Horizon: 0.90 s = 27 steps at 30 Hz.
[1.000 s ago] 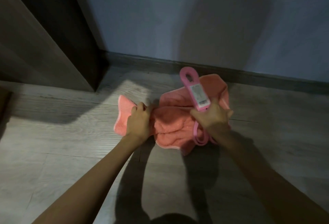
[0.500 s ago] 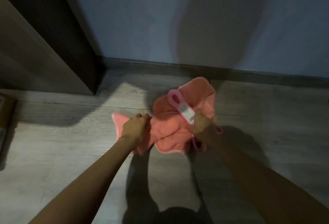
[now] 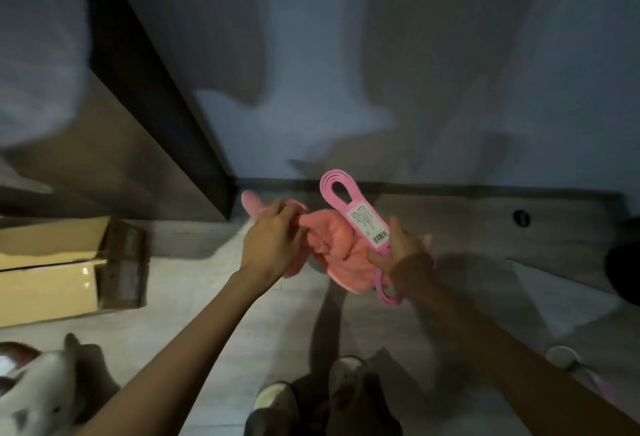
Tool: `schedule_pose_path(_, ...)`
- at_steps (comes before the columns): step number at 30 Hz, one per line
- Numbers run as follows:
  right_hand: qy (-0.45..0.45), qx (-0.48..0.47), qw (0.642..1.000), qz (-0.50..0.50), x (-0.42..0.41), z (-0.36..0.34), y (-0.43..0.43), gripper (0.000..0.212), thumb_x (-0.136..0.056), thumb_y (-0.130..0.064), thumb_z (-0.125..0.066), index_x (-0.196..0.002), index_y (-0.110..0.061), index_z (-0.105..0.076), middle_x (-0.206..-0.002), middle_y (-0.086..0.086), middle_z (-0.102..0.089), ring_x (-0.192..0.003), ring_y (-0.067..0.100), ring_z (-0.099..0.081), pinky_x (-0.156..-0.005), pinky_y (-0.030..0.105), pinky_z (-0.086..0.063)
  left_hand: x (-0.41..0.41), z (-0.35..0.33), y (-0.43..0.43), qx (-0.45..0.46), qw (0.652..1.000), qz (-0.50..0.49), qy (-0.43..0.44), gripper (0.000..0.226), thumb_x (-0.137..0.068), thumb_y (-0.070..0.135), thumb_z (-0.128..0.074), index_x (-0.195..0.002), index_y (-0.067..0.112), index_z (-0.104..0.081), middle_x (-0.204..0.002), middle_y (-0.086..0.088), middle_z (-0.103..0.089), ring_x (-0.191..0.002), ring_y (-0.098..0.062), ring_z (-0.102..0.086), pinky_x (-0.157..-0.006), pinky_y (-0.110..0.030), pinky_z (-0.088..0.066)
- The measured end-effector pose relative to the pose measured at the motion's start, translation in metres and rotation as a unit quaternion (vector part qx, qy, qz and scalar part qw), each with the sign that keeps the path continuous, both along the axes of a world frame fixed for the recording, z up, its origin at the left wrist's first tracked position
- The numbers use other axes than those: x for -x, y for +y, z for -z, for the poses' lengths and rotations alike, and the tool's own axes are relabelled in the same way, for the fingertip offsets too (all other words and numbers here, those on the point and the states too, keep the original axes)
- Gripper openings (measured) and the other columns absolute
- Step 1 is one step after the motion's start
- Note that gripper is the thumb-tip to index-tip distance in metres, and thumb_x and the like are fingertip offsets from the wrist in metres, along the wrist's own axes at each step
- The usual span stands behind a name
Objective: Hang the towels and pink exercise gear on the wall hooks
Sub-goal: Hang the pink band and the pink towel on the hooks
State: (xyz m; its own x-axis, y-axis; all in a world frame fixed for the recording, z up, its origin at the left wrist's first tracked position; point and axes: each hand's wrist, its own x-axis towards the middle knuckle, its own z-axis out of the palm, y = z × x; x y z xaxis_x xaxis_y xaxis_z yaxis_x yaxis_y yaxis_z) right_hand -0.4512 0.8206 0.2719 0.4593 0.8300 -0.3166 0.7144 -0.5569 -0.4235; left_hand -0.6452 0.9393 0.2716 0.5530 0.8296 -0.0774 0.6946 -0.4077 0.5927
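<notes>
A coral-pink towel [image 3: 341, 250] hangs bunched in the air between my two hands, above the wooden floor. My left hand [image 3: 273, 245] is closed on the towel's left end. My right hand [image 3: 403, 250] grips a pink looped exercise band [image 3: 349, 207] with a white barcode label, and part of the towel lies under the same grip. The band's upper loop sticks up toward the wall; its lower loop hangs below my wrist. No wall hooks are in view.
An open cardboard box [image 3: 62, 269] lies on the floor at left beside a dark door frame [image 3: 166, 96]. My feet in slippers [image 3: 311, 397] stand below. A pale plush thing [image 3: 34, 397] sits at bottom left. A small round object [image 3: 562, 356] lies at right.
Both hands have lifted the towel and the band off the floor. The view has pulled back and up, bringing the box, my feet and more wall into sight.
</notes>
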Motion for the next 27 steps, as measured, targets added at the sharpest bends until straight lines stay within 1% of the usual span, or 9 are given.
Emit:
schedule_pose_path(4,0.002,-0.002,1.0,0.012,-0.001,-0.144,-0.013,0.041,-0.078,-0.034,-0.068,-0.095,-0.02,-0.033,-0.103,0.009,-0.065,-0.093,0.029,-0.059,-0.081,0.037,-0.03,-0.007,-0.148,-0.013,-0.03,0.999,0.008,-0.025,0.031,-0.088,0.032,-0.058,-0.115,0.017,-0.057,-0.119,-0.004,-0.057,-0.1,-0.026,-0.06,-0.078,-0.043,-0.055)
schedule_pose_path(9,0.011,-0.05,0.999,-0.005,-0.002,-0.296,-0.043,0.04,-0.077,-0.034,-0.07,-0.099,-0.02,-0.04,-0.101,0.001,-0.066,-0.091,0.023,-0.063,-0.061,0.024,-0.034,-0.004,-0.302,-0.04,-0.063,0.996,0.006,-0.06,0.028,-0.087,0.029,-0.059,-0.112,0.016,-0.059,-0.116,-0.004,-0.056,-0.101,-0.025,-0.057,-0.076,-0.04,-0.052)
schedule_pose_path(11,0.013,-0.073,0.997,-0.004,-0.003,-0.339,-0.057,0.04,-0.073,-0.037,-0.072,-0.092,-0.026,-0.038,-0.095,-0.005,-0.065,-0.087,0.021,-0.065,-0.064,0.028,-0.044,-0.001,-0.345,-0.049,-0.066,0.995,0.022,-0.069,0.028,-0.087,0.031,-0.058,-0.112,0.02,-0.059,-0.117,0.001,-0.056,-0.102,-0.021,-0.056,-0.076,-0.04,-0.052)
schedule_pose_path(13,0.008,-0.089,0.996,0.004,-0.002,-0.378,-0.072,0.039,-0.071,-0.038,-0.073,-0.088,-0.029,-0.038,-0.093,-0.008,-0.065,-0.087,0.019,-0.065,-0.075,0.033,-0.047,0.002,-0.383,-0.056,-0.065,0.993,0.045,-0.085,0.027,-0.087,0.033,-0.056,-0.112,0.023,-0.058,-0.117,0.005,-0.056,-0.104,-0.017,-0.056,-0.078,-0.04,-0.052)
schedule_pose_path(16,-0.008,-0.109,0.994,0.014,-0.001,-0.426,-0.093,0.036,-0.073,-0.035,-0.072,-0.091,-0.026,-0.042,-0.097,-0.006,-0.066,-0.088,0.017,-0.062,-0.086,0.04,-0.045,0.0,-0.43,-0.064,-0.077,0.989,0.075,-0.102,0.026,-0.086,0.025,-0.059,-0.111,0.018,-0.06,-0.113,-0.001,-0.058,-0.101,-0.021,-0.057,-0.081,-0.032,-0.046)
schedule_pose_path(18,-0.034,-0.133,0.99,0.019,-0.001,-0.454,-0.107,0.035,-0.073,-0.034,-0.071,-0.089,-0.023,-0.042,-0.096,-0.005,-0.066,-0.085,0.017,-0.059,-0.083,0.035,-0.036,-0.004,-0.458,-0.07,-0.09,0.987,0.089,-0.101,0.026,-0.086,0.024,-0.06,-0.111,0.015,-0.06,-0.109,-0.006,-0.059,-0.098,-0.024,-0.057,-0.08,-0.03,-0.041)
schedule_pose_path(22,-0.059,-0.178,0.981,0.041,0.001,-0.498,-0.131,0.035,-0.072,-0.035,-0.069,-0.084,-0.026,-0.038,-0.085,-0.008,-0.06,-0.08,0.021,-0.056,-0.072,0.032,-0.025,-0.017,-0.501,-0.086,-0.096,0.987,0.099,-0.086,0.034,-0.088,0.022,-0.055,-0.122,0.021,-0.052,-0.11,-0.01,-0.056,-0.102,-0.029,-0.053,-0.082,-0.033,-0.039)
schedule_pose_path(25,-0.067,-0.204,0.975,0.063,0.001,-0.52,-0.147,0.034,-0.072,-0.03,-0.07,-0.086,-0.027,-0.039,-0.086,-0.01,-0.061,-0.083,0.022,-0.058,-0.075,0.034,-0.031,-0.029,-0.53,-0.094,-0.056,0.983,0.134,-0.112,0.044,-0.085,0.011,-0.051,-0.127,0.024,-0.05,-0.108,-0.013,-0.058,-0.105,-0.029,-0.049,-0.09,-0.034,-0.039)
schedule_pose_path(27,-0.067,-0.222,0.97,0.077,-0.001,-0.534,-0.156,0.033,-0.072,-0.031,-0.07,-0.09,-0.025,-0.042,-0.086,-0.011,-0.061,-0.084,0.023,-0.059,-0.076,0.035,-0.033,-0.039,-0.551,-0.098,-0.028,0.975,0.171,-0.137,0.045,-0.081,0.009,-0.046,-0.122,0.025,-0.055,-0.109,-0.007,-0.064,-0.105,-0.025,-0.053,-0.095,-0.033,-0.041)
